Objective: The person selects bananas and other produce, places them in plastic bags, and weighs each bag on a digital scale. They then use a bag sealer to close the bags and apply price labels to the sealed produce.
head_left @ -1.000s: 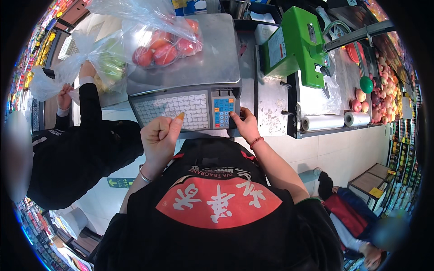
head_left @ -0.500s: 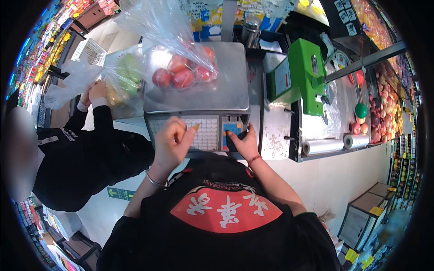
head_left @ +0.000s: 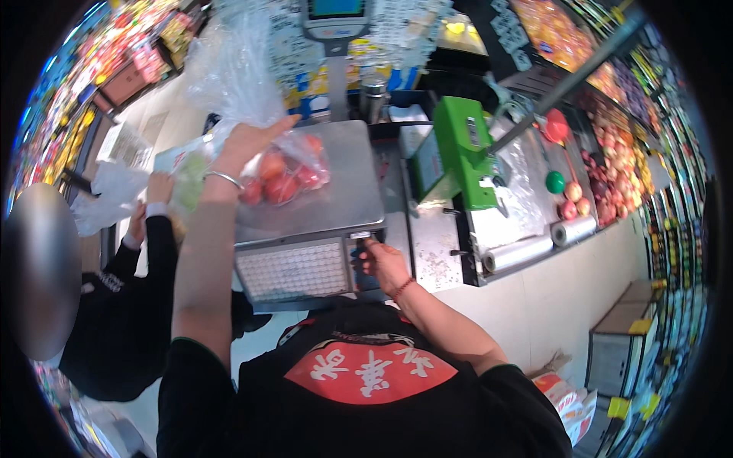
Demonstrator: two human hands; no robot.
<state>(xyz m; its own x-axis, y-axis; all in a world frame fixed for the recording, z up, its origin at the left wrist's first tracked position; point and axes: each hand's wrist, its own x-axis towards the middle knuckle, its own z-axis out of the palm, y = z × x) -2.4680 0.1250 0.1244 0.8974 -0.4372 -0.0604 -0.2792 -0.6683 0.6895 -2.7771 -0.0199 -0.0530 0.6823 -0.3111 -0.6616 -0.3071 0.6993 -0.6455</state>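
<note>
My left hand reaches over the neck of a clear plastic bag, its thumb stretched out to the right; the other fingers partly hide against the plastic. Inside the bag, red tomato-like produce rests on the steel pan of a weighing scale. At the right of the scale's keypad, my right hand has its fingers closed at a small white label at the printer slot. The scale's display stands on a post behind the pan.
At the left, a co-worker's hands are by another clear bag. A green machine stands right of the scale, beside bag rolls and heaped fruit. A metal bar crosses above the right side.
My left hand has moved from above the keypad up to the bag's neck. My right hand has shifted to the label slot. The view has tilted, bringing the display into sight.
</note>
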